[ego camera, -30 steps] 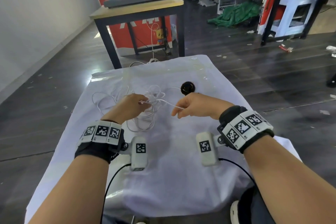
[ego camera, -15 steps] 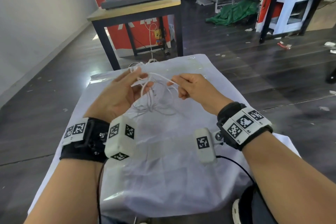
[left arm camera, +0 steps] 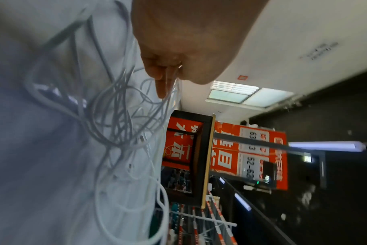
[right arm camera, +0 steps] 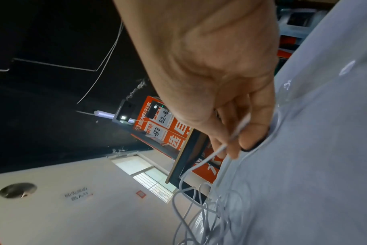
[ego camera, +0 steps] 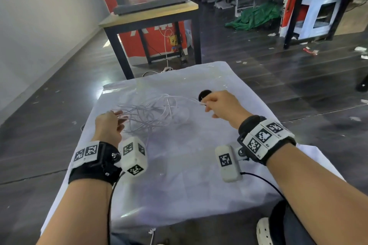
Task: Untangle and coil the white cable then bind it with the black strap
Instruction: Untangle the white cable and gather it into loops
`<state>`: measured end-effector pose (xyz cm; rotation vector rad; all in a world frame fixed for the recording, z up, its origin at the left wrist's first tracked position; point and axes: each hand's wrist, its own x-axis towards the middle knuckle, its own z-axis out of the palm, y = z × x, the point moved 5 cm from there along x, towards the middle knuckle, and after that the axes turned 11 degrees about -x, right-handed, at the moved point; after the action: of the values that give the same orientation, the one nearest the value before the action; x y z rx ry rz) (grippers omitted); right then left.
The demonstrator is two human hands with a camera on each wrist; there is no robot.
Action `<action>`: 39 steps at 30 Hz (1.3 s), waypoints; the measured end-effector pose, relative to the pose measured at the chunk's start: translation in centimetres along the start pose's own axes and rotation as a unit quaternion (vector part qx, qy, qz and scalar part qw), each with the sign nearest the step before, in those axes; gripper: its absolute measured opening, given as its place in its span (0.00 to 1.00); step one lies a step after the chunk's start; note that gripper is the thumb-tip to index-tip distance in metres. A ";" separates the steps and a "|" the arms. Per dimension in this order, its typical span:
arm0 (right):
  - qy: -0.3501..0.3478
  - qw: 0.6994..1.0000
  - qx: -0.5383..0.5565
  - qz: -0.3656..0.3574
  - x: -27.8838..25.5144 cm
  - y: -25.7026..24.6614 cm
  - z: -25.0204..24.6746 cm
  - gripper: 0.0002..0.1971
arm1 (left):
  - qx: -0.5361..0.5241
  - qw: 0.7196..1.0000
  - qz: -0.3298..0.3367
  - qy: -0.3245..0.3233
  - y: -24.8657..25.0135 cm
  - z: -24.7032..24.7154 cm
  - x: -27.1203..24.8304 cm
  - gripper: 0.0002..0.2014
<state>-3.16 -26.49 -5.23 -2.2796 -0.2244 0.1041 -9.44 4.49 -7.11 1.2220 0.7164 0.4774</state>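
Note:
The white cable (ego camera: 153, 112) lies in a loose tangle on the white cloth-covered table (ego camera: 179, 181), stretched between my two hands. My left hand (ego camera: 111, 123) is at the tangle's left side and pinches several strands, as the left wrist view shows at my left hand (left arm camera: 170, 73) with the white cable (left arm camera: 119, 126) hanging from it. My right hand (ego camera: 217, 103) pinches one cable end at the tangle's right; in the right wrist view my right hand (right arm camera: 235, 137) holds the white cable (right arm camera: 199, 167) between thumb and fingers. The black strap (ego camera: 204, 93), a small rolled disc, sits just behind my right hand, partly hidden.
A wooden-topped table with black legs (ego camera: 151, 18) stands beyond the far edge of the cloth. Another white cord (ego camera: 167, 45) hangs under it to the floor. Dark floor surrounds the cloth on both sides.
Both hands have come down from a raised position and moved apart, the left toward the near left, the right toward the right. The cable now spreads wide between them and the strap shows again.

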 end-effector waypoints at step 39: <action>-0.207 0.923 -0.306 -0.107 -1.4 -7.3 4.1 0.12 | 0.547 0.766 0.265 -0.211 0.5 5.3 -2.7 0.12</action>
<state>-6.03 -19.05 -2.39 -2.8082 -0.8258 0.4601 -7.44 -0.80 -5.10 2.5848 0.1770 0.1768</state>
